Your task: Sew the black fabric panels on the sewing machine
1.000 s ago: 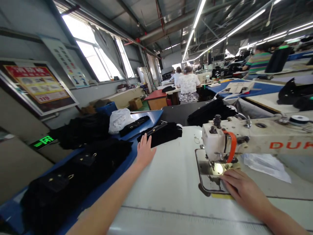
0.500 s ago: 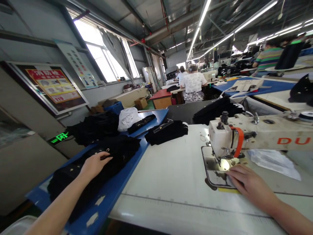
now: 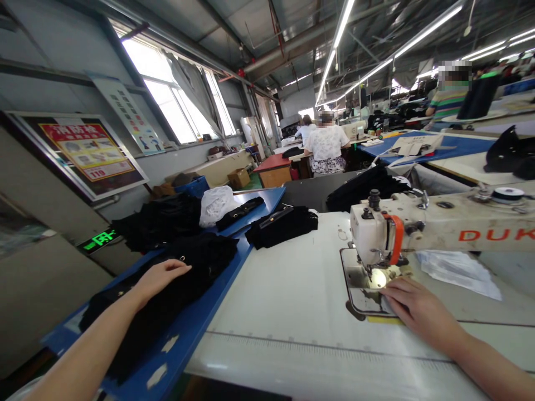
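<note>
"Right hand (image 3: 413, 303)?"
"Fingers bunched by the needle plate (image 3: 354, 274), no cloth showing."
"Left hand (image 3: 163, 275)?"
"Fingers narrow at the black pieces (image 3: 209, 257) on the blue bench (image 3: 201, 312); both grips unclear."
"Progress?"
"Pieces seem left there; whether the black stack (image 3: 288, 229) beyond is finished, I can't tell."

Sewing wkshp shown: indust. sewing m/c (image 3: 438, 223) mounted on white tabletop (image 3: 267, 301), blk fabric pcs (image 3: 213, 256) piled alongside, co-worker (image 3: 328, 142) seated at stn ahead, strip lights (image 3: 343, 25) hung overhead.

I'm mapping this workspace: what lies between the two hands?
Left to right in the head view: black cloth, blue table, white tabletop, then metal plate.
</note>
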Action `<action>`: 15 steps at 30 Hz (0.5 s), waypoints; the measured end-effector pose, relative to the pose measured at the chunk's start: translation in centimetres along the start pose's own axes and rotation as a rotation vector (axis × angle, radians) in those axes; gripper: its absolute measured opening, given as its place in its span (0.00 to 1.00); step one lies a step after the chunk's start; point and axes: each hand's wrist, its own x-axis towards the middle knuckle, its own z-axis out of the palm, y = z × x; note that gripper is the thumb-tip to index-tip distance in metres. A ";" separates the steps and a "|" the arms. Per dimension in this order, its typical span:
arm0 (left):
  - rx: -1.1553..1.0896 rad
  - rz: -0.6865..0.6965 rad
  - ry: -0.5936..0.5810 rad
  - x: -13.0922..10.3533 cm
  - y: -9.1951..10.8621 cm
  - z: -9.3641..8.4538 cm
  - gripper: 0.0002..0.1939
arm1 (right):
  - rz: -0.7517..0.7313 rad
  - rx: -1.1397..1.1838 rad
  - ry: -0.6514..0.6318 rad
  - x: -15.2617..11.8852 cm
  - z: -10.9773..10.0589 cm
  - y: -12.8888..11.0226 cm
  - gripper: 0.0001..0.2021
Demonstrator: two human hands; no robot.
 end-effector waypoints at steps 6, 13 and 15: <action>0.316 0.184 0.109 -0.5 2.7 1.5 0.22 | 0.015 0.007 -0.003 -0.1 0.1 0.0 0.12; 0.408 0.222 0.169 -0.9 4.4 2.8 0.15 | 0.009 0.006 0.006 0.2 -0.4 -0.4 0.12; 0.377 0.202 0.175 -0.8 4.6 2.4 0.15 | 0.013 0.009 0.005 0.3 -0.5 -0.5 0.12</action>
